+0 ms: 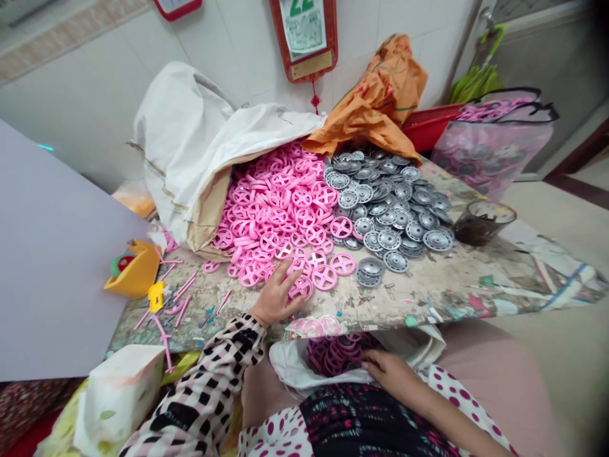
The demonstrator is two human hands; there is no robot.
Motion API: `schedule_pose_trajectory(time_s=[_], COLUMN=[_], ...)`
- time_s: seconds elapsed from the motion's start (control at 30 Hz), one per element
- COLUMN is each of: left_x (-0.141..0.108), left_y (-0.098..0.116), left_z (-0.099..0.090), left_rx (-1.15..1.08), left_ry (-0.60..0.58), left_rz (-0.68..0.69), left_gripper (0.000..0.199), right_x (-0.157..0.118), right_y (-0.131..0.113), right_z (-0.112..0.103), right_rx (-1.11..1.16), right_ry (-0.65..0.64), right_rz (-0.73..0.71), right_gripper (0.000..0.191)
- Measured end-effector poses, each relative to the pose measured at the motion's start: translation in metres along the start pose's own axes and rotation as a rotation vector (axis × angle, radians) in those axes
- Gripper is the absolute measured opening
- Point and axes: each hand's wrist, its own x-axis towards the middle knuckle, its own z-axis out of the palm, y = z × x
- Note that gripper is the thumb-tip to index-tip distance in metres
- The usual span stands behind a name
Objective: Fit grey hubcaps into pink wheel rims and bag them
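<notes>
My left hand [278, 295] lies on the scarred tabletop at the front of a heap of pink plastic wheels [273, 209], its fingers spread over a wheel [301, 287]. To the right of the pink heap is a pile of grey spoked wheels [390, 209], out of reach of my fingers. Below the table edge, my right hand [387, 374] rests at the rim of a white plastic bag [304, 368]. Inside that bag lie darker pink rings or wheels [339, 355], partly hidden by my fingers.
A torn white sack [190, 139] and an orange sack [375, 95] back the heaps. A glass [483, 222] stands at right, near a clear bag of wheels [492, 155]. Pink sprue pieces [178, 301] and a yellow scoop [136, 270] lie at left, beside a large grey board [57, 247].
</notes>
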Motion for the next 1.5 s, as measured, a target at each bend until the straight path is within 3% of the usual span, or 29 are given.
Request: schedule_pose_trajectory(time_s=[0.17, 0.47, 0.73, 0.97, 1.13, 1.27, 1.4, 1.47, 1.5], left_x=[-0.012, -0.03, -0.047, -0.055, -0.052, -0.051, -0.052, -0.051, -0.051], left_y=[0.004, 0.013, 0.02, 0.023, 0.02, 0.017, 0.016, 0.017, 0.019], left_z=[0.003, 0.003, 0.001, -0.002, 0.003, 0.004, 0.004, 0.004, 0.003], left_rx=[0.015, -0.033, -0.083, -0.057, 0.019, 0.0, -0.045, -0.078, -0.098], left_ry=[0.09, 0.111, 0.31, 0.244, 0.211, 0.195, 0.193, 0.225, 0.245], left_rz=[-0.114, -0.359, -0.524, -0.535, -0.584, -0.593, -0.588, -0.605, -0.619], left_gripper=[0.054, 0.05, 0.038, 0.054, 0.052, 0.052, 0.05, 0.051, 0.051], right_x=[-0.001, 0.0, 0.0, 0.0, -0.001, -0.011, -0.023, -0.02, -0.016], right_y=[0.0, 0.003, 0.003, 0.002, 0.0, -0.013, -0.044, -0.057, -0.061], right_z=[0.0, 0.002, 0.001, 0.001, -0.002, -0.023, -0.07, -0.098, -0.11], right_rx=[-0.004, -0.001, 0.015, -0.007, -0.03, 0.038, 0.34, 0.416, 0.376], right_ry=[0.008, 0.011, 0.015, -0.007, -0.005, -0.018, -0.167, -0.078, 0.054], right_rz=[0.002, 0.01, 0.029, 0.022, 0.018, -0.019, -0.108, -0.078, -0.064], right_gripper=[0.043, 0.041, 0.038, 0.04, 0.041, 0.037, 0.036, 0.042, 0.043])
